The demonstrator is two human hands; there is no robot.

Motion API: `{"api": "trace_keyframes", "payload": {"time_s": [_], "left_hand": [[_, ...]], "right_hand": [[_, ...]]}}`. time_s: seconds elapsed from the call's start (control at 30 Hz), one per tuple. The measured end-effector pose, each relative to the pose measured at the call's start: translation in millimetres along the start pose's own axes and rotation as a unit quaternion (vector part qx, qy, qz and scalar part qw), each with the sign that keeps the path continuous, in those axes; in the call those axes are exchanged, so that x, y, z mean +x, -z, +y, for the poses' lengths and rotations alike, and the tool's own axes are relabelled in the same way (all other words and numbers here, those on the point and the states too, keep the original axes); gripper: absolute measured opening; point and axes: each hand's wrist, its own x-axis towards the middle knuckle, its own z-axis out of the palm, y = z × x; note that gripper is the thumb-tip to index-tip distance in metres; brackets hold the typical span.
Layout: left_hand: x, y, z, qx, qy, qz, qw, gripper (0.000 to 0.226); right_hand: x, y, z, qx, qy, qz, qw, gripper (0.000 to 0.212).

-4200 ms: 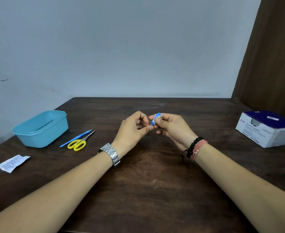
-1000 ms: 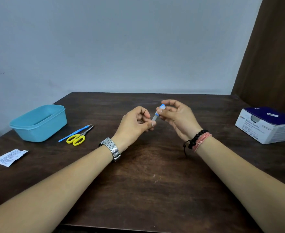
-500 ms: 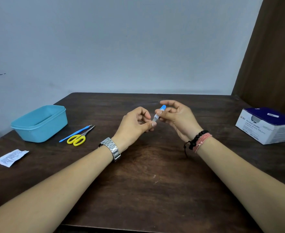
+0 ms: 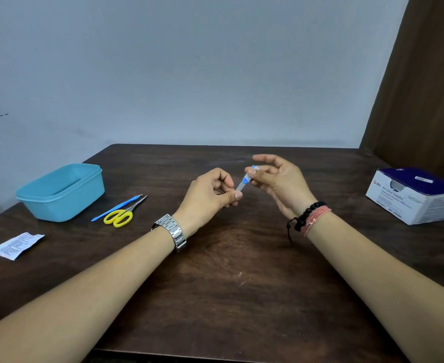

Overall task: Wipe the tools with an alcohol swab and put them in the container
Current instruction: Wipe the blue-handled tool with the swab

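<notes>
- Head view, from your left: the teal container (image 4: 60, 193) sits open on the table (image 4: 241, 284), with a blue tool (image 4: 116, 208) and yellow scissors (image 4: 122, 214) just beside it.
- Your left hand (image 4: 206, 197) pinches the lower end of a small grey-and-blue tool (image 4: 243, 183); whether a swab sits in that pinch, you cannot tell.
- That tool slants up and to the right, spanning both grips.
- Your right hand (image 4: 278, 182) pinches its blue upper end, other fingers spread.

Swab perhaps hidden inside left fingers (image 4: 224, 197).
</notes>
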Motion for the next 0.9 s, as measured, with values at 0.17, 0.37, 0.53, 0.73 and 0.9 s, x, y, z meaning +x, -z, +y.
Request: {"api": "trace_keyframes", "payload": {"time_s": [0.17,0.37,0.53,0.73,0.9], "left_hand": [[3.0,3.1,-4.1,-0.007,0.003,0.039,0.999,0.019],[9.5,17.2,-3.7,-0.103,0.008,0.144,0.984,0.024],[4.9,10.3,-1.9,-0.169,0.031,0.133,0.976,0.022],[3.3,5.3,-4.8,-0.166,0.035,0.091,0.981,0.007],[0.5,3.1,-2.2,-0.153,0.029,0.062,0.986,0.011]], "right_hand": [[1.5,3.6,-0.8,-0.002,0.001,0.007,1.0,0.024],[-3.2,-1.7,4.6,-0.127,-0.017,-0.048,0.991,0.024],[-9.3,-9.9,7.7,-0.177,-0.007,-0.09,0.98,0.027],[-9.0,-9.6,6.6,-0.172,0.005,-0.084,0.982,0.028],[-8.2,-10.2,6.6,-0.158,0.013,-0.084,0.984,0.028]]}}
